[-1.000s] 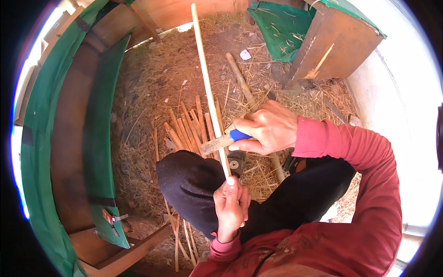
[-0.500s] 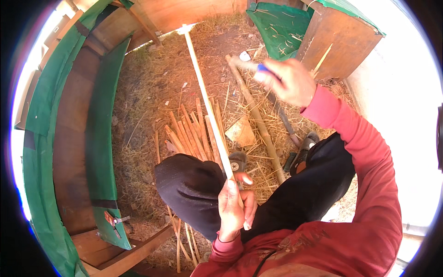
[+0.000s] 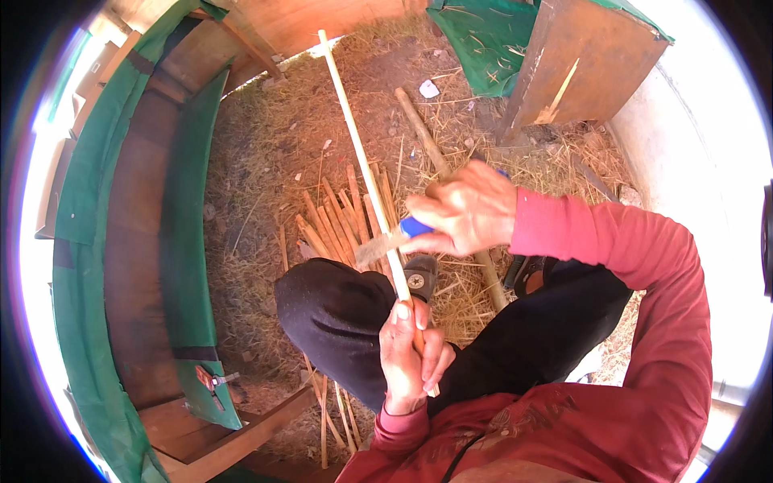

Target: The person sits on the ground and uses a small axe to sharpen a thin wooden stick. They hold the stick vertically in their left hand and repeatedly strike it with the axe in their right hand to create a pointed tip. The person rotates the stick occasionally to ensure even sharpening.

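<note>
A long, pale strip of wood or bamboo point(image 3: 357, 143) slants up and away from my lap. My left hand point(image 3: 409, 350) is wrapped round its near end, thumb along the top. My right hand point(image 3: 471, 208) grips the blue handle of a knife point(image 3: 382, 245). The knife's blade lies across the strip, a little beyond my left hand, slightly blurred. Beneath the strip, on the ground past my knee, several cut sticks point(image 3: 336, 216) lie in a bundle.
A thick pole point(image 3: 422, 129) lies on the straw-strewn ground. Along the left runs a wooden bench structure point(image 3: 133, 266) with green covering and a clamp-like tool point(image 3: 213, 380) on it. At the far right stands a brown wooden box point(image 3: 580, 68) beside a green sheet point(image 3: 483, 44).
My right hand has come down and to the left, bringing the knife from beyond the strip's right side onto the strip. The left hand keeps its hold.
</note>
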Tool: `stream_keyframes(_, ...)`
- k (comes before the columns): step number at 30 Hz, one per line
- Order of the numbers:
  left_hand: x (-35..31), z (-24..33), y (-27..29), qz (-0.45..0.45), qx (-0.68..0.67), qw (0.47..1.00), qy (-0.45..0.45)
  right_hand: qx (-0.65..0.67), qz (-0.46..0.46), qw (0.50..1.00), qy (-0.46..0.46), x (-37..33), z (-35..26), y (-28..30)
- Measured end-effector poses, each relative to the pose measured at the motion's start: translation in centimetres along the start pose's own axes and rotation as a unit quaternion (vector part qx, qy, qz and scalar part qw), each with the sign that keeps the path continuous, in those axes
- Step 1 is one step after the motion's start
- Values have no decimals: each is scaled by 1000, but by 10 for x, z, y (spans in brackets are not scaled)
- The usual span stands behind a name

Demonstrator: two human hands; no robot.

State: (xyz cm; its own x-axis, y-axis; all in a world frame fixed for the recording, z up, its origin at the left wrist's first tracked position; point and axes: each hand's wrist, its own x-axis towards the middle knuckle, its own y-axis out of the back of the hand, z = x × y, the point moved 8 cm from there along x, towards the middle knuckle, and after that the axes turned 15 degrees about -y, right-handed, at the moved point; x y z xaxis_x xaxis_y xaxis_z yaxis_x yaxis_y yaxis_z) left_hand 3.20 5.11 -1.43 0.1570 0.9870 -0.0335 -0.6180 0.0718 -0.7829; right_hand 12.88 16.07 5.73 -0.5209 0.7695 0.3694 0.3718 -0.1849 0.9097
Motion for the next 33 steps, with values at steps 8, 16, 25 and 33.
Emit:
stream_keyframes(8, -31, 1, -20, -105, -157, 980, 55, -81, 281, 919, -264, 38, 144, 92)
stream_keyframes(16, -10, 0, -4, -33, -65, 997, 9, 127, 25, 992, 12, 1, -11, 47)
stream_keyframes(25, -18, -10, -16, -28, -231, 969, 78, -16, -37, 995, -87, 0, 6, 2)
stream_keyframes(33, -22, -6, -20, -75, -232, 967, 78, 119, 146, 969, -162, 7, 67, 74)
